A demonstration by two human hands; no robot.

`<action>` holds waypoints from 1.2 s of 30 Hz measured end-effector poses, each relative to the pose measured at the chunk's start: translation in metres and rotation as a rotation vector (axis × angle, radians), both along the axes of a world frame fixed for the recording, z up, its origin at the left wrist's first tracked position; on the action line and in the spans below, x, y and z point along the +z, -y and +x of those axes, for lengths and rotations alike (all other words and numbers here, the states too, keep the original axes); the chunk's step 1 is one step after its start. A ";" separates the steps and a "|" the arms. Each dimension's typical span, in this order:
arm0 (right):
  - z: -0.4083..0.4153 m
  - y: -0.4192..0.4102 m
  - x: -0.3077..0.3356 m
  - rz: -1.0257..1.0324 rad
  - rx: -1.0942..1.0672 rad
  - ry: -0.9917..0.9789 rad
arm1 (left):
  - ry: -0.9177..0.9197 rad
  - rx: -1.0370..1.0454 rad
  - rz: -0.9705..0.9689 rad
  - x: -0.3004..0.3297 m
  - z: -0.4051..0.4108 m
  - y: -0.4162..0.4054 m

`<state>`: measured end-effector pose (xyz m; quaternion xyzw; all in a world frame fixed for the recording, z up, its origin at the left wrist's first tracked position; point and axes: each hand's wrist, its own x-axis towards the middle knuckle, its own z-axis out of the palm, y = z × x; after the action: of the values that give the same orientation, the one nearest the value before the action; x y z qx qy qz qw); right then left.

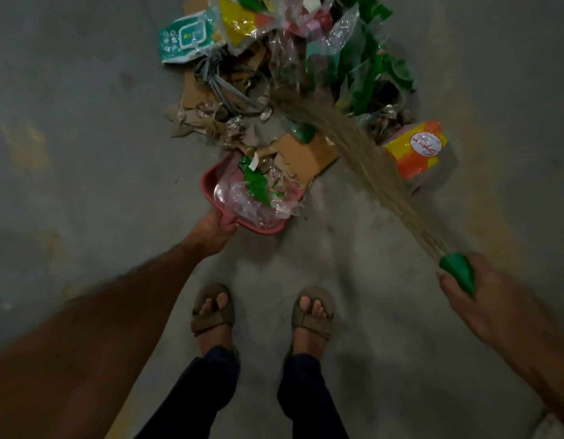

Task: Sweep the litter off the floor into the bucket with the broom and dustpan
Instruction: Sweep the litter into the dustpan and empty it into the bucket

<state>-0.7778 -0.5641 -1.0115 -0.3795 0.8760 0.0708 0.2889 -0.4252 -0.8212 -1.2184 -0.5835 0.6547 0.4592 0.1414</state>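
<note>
A pink dustpan (211, 188) lies on the grey floor in front of my feet, its mouth toward the litter. My left hand (212, 231) grips its handle. Clear plastic, a green wrapper and cardboard scraps lie in the pan. My right hand (477, 289) grips the green handle of a grass broom (369, 166). The bristles slant up and left to the pile's near edge, blurred at the tips. The litter pile (274, 74) spreads ahead: cardboard, wrappers, green plastic, a teal packet. No bucket is in view.
An orange and yellow packet (417, 150) lies at the right of the pile, beside the bristles. My two sandalled feet (261, 315) stand just behind the dustpan. Bare concrete floor (68, 137) extends left and right of the pile.
</note>
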 end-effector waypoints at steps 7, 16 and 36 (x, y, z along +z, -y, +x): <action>0.019 0.015 -0.018 0.174 0.219 0.026 | -0.018 0.009 0.025 0.007 -0.013 0.002; 0.073 -0.042 0.045 0.112 0.048 0.189 | -0.127 0.046 -0.025 0.073 0.004 -0.023; 0.153 -0.129 0.379 -0.157 -0.042 0.159 | -0.143 0.147 -0.119 0.443 0.059 -0.102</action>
<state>-0.6249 -0.4355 -0.6327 -0.3870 0.8609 -0.0345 0.3283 -0.3661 -0.7193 -0.7751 -0.6031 0.6447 0.4691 0.0250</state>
